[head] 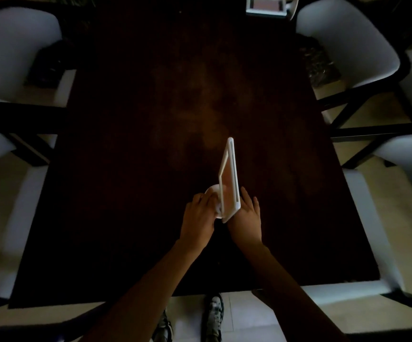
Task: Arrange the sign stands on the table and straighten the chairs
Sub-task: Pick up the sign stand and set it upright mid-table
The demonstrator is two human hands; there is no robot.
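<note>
A white sign stand (pixel 229 176) with a round base stands upright on the dark table (pixel 150 119), seen edge-on near the middle front. My left hand (pixel 200 218) grips the round base on its left side. My right hand (pixel 245 218) lies against the frame's lower right edge, fingers stretched along it. A second white sign stand (pixel 266 6) stands at the table's far edge, facing me.
Pale upholstered chairs with dark frames flank the table: two on the left (pixel 15 45) (pixel 7 218), two on the right (pixel 348 40) (pixel 402 169). Another chair's dark frame (pixel 52 324) runs along the near edge. My shoes (pixel 212 314) stand on the pale floor below.
</note>
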